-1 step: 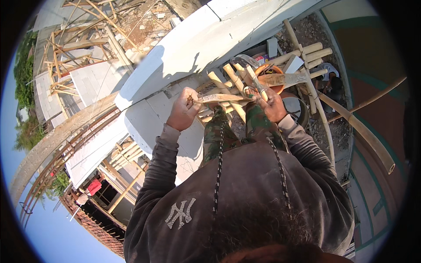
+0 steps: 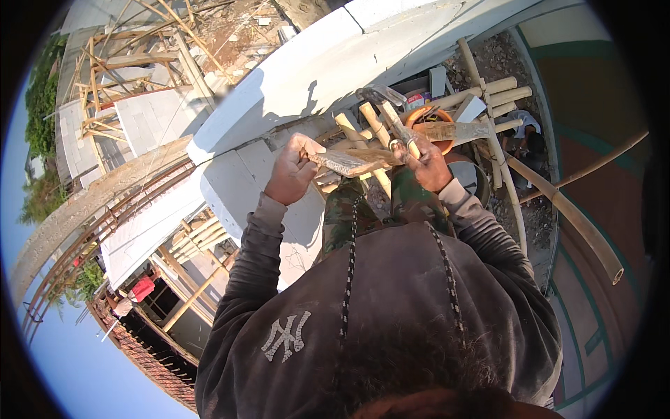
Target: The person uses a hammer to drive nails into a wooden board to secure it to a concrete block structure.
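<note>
My left hand (image 2: pixel 293 167) is closed on one end of a flat, glossy tan strip (image 2: pixel 345 164). The strip spans toward my right hand (image 2: pixel 427 166), its surface catching the sun; whether it is plastic or thin wood I cannot tell. A pale stick-like piece (image 2: pixel 395 120) runs through the closed fingers of my right hand, pointing up and left. Whether those fingers also pinch the strip's far end is hidden. Below the hands, cut bamboo poles (image 2: pixel 349 130) stick out past the strip, above my camouflage-trousered legs (image 2: pixel 345 209).
A pale block wall (image 2: pixel 293 91) runs along the far side. To the right are an orange bucket (image 2: pixel 419 114), a flat wooden piece (image 2: pixel 450 130) and a long bamboo pole (image 2: pixel 576 213). Another person (image 2: pixel 520 129) crouches beyond them. Rubble and scattered timbers lie past the wall.
The strip has tilted and twisted, its right part sagging lower. The pale stick has shifted left along with my right hand. My left hand has barely moved.
</note>
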Tool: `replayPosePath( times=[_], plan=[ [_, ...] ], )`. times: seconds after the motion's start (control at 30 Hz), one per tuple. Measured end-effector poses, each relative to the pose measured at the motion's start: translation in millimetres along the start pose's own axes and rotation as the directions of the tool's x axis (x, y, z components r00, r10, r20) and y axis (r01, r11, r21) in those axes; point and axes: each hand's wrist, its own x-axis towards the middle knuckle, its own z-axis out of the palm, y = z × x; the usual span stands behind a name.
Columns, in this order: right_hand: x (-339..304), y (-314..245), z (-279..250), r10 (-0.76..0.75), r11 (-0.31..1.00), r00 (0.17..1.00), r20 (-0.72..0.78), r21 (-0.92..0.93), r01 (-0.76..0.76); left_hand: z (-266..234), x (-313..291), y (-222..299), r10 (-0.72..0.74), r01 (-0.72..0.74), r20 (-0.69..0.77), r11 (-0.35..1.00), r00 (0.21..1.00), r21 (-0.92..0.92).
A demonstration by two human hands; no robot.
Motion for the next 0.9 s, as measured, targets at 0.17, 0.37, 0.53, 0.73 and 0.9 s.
replayPosePath(
  times=[0.17,0.37,0.53,0.73,0.9],
  plan=[
    [31.0,-76.6,66.0,0.149,0.963,0.877,0.456,0.135,-0.233,-3.3,-49.8,38.3,0.227,-0.309,-0.282,0.905,0.932,-0.292],
    [32.6,-119.8,108.7,0.028,0.973,0.793,0.609,0.167,-0.162,-21.3,-109.8,74.1,0.274,-0.483,-0.529,0.819,0.803,-0.31],
    [52.1,-140.3,120.1,-0.319,0.906,0.766,0.558,-0.057,0.419,-62.5,-183.9,106.0,0.278,-0.759,-0.743,0.478,0.608,-0.442],
    [65.9,-156.6,110.3,-0.131,0.984,0.834,0.537,-0.033,0.176,-89.9,-267.7,87.0,0.369,-0.936,-0.866,0.036,0.338,-0.35],
    [71.1,-162.3,111.0,-0.064,0.996,0.756,0.652,0.085,0.011,-102.7,-300.2,58.9,0.456,-0.933,-0.85,-0.103,0.263,-0.344]
  ],
)
